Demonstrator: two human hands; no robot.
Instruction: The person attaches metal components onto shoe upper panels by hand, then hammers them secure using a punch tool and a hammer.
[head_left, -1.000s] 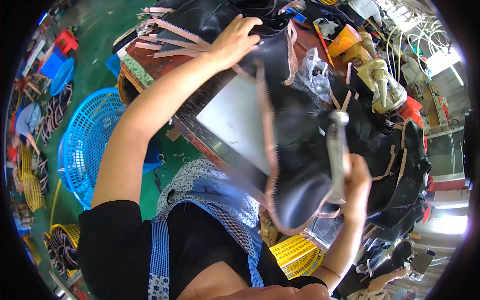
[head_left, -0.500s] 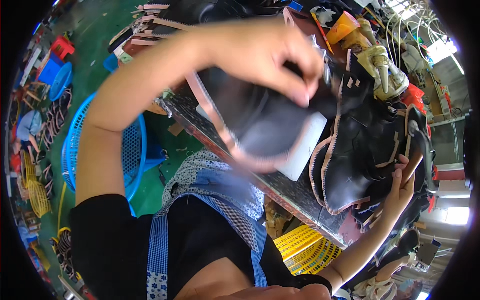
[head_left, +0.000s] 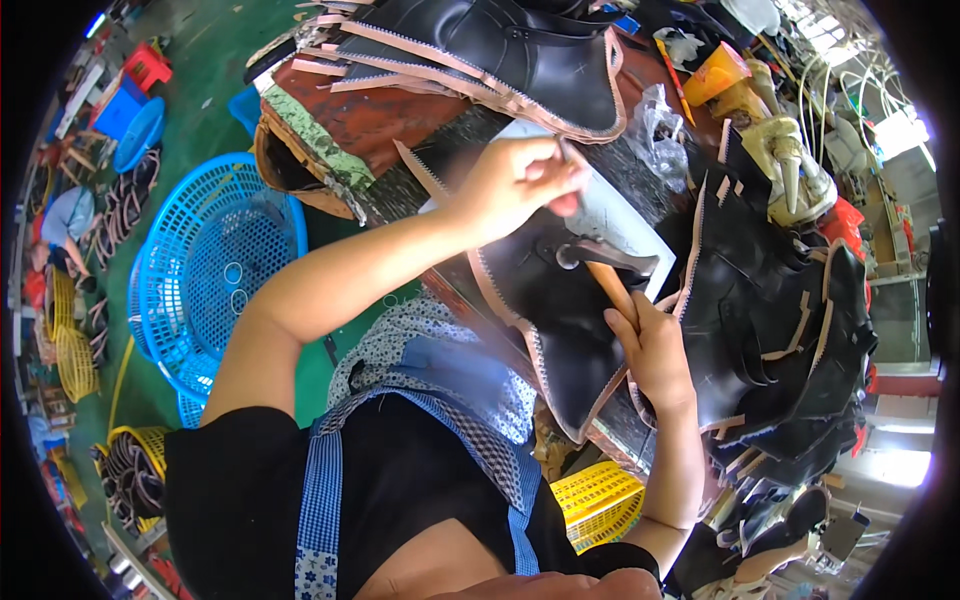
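Observation:
A black leather shoe upper piece (head_left: 565,335) with a pale zigzag-cut edge lies partly over a white board (head_left: 625,228) on the workbench. Above it my left hand (head_left: 520,190) is closed, thumb and fingers pinching a thin, dark rod-like tool (head_left: 562,152); it is slightly blurred and its lower end is hard to make out. My right hand (head_left: 655,350) grips the wooden handle of a hammer (head_left: 608,258). The metal hammer head hangs over the leather, just right of and below my left hand.
Stacked black leather pieces lie at the far side (head_left: 480,50) and right (head_left: 745,310) of the bench. A clear plastic bag (head_left: 660,135) and orange cup (head_left: 718,75) sit beyond. Blue baskets (head_left: 165,250) stand at left; a yellow basket (head_left: 600,500) is below the bench edge.
The leather piece, blurred and raised before, now rests on the board. My right hand has come in from the far right with the hammer. My left hand has moved down and left.

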